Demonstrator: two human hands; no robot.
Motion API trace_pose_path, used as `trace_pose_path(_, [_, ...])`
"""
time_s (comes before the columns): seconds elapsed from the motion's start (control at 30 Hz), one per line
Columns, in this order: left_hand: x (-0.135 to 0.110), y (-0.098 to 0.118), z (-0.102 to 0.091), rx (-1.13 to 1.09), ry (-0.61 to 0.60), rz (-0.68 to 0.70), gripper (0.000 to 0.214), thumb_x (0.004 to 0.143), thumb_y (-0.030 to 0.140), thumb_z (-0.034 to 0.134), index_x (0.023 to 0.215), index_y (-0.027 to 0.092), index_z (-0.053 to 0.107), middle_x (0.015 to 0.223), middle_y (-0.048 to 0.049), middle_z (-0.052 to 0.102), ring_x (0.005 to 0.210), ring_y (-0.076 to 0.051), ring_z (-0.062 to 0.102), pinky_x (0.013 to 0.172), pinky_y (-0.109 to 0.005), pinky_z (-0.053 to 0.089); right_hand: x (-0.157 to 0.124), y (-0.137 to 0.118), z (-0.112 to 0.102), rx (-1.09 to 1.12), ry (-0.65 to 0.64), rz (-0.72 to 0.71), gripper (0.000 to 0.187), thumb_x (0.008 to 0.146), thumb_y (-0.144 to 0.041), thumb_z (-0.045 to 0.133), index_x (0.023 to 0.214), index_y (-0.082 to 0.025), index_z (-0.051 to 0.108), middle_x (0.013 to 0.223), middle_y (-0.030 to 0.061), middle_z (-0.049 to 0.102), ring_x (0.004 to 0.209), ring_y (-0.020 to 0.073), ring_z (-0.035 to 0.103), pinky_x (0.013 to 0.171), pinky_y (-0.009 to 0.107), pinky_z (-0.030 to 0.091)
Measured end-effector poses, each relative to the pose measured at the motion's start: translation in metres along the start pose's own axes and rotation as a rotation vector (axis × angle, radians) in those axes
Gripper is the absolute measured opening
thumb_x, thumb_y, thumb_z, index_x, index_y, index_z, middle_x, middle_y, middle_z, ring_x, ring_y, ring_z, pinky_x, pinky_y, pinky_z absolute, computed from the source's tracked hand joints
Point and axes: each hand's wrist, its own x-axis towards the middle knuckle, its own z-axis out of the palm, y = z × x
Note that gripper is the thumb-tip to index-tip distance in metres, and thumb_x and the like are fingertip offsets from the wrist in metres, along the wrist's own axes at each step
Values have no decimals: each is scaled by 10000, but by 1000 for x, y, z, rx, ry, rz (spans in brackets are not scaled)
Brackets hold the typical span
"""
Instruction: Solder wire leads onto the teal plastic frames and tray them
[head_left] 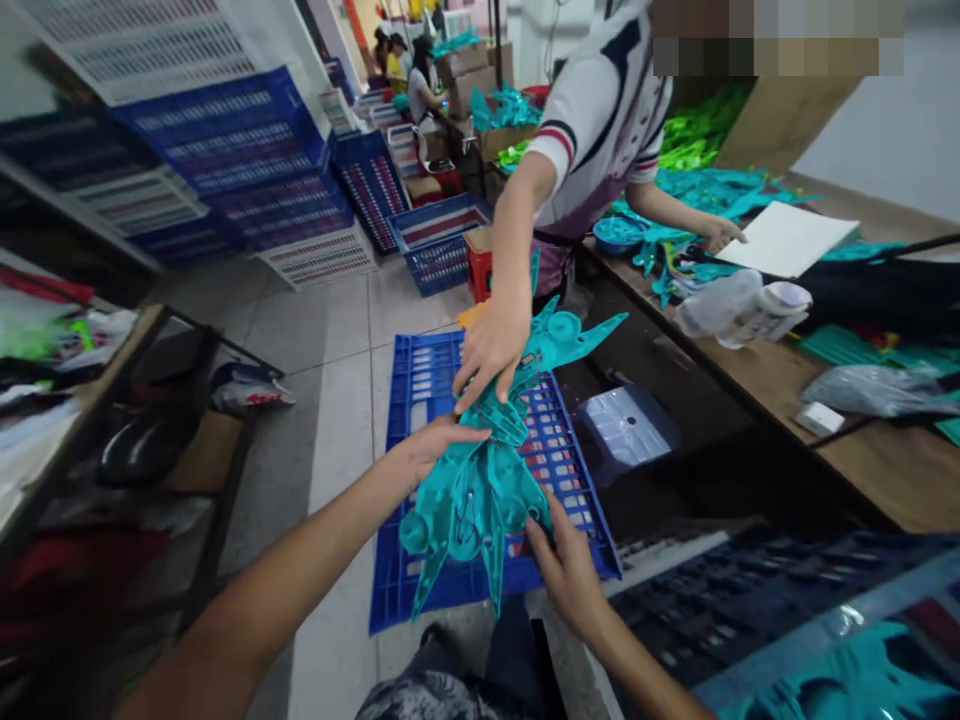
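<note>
A bunch of teal moulded plastic parts [480, 490] with long pointed ends and round cups hangs over a blue slatted crate [397, 400]. My left hand [429, 448] grips the bunch from its left side, thumb laid across the top. On the lower right, my right hand [566, 560] has its fingers closed around the edge of the same parts. A co-worker's hand [495, 345] reaches down from above and touches the upper end of the bunch. Some of my fingers are hidden behind the plastic.
The co-worker stands by a workbench [855, 470] at the right, holding white paper [795, 238] over more teal parts. Blue and white crates [225, 130] are stacked at the left back. A shelf [142, 340] stands at left; a plastic stool [626, 425] sits under the bench.
</note>
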Motion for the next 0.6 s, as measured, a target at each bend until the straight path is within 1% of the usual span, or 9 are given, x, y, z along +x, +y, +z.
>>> trace_pose_path(0.07, [-17,1,-2,18,-68,-1,345,721,96,742,1063,90,698,844,-118,761,730,-265,737,779,-408,592,-12,-16,12,29,11,13,495,953,-482,458,1351,-195,520,1078,76,720,784,182,695,677,253,570])
trace_pose_path(0.1, [-25,1,-3,30,-84,-3,354,716,99,743,1067,90,696,847,-120,761,727,-260,736,764,-398,593,-18,-23,17,41,9,26,500,954,-485,464,1358,-195,511,1048,67,726,731,169,684,644,243,563])
trace_pose_path(0.13, [-33,-1,-5,42,-91,-8,356,710,103,747,1062,87,697,849,-125,760,721,-255,734,751,-389,595,-25,-30,21,48,11,38,503,951,-488,474,1359,-196,509,1048,64,727,737,166,684,645,238,562])
trace_pose_path(0.27, [-68,-15,-17,60,-98,29,338,671,120,788,998,88,707,837,-133,756,699,-255,728,714,-392,598,-54,-45,42,10,27,42,506,929,-507,522,1329,-198,543,1244,90,666,1054,217,669,814,263,569])
trace_pose_path(0.33, [-92,-27,-29,32,-121,70,316,649,127,807,950,92,716,809,-125,754,676,-251,721,685,-384,597,-70,-49,56,-28,-2,47,525,928,-514,519,1336,-183,537,1222,103,676,1019,221,681,776,264,577])
trace_pose_path(0.4, [-122,-42,-47,-13,-144,109,279,641,134,815,901,94,722,787,-116,752,659,-236,715,665,-356,593,-86,-53,75,-67,-67,30,543,929,-514,516,1349,-171,524,1188,112,692,940,214,701,736,261,583])
trace_pose_path(0.47, [-160,-59,-71,-58,-144,155,263,640,133,817,885,96,726,798,-111,754,670,-219,715,671,-320,587,-102,-61,98,-107,-171,-27,546,931,-507,512,1362,-172,514,1196,113,691,935,212,708,754,263,585])
trace_pose_path(0.53, [-206,-76,-99,-86,-121,225,288,634,130,822,904,97,728,839,-114,759,706,-218,722,705,-313,586,-117,-72,124,-152,-304,-107,564,933,-492,514,1407,-191,468,1172,96,703,944,205,712,768,262,586])
trace_pose_path(0.6, [-260,-93,-129,-95,-67,308,329,628,132,829,938,98,726,883,-125,762,740,-232,727,741,-339,591,-127,-84,153,-198,-412,-208,581,932,-471,523,1442,-213,421,1059,64,736,880,188,723,725,248,590])
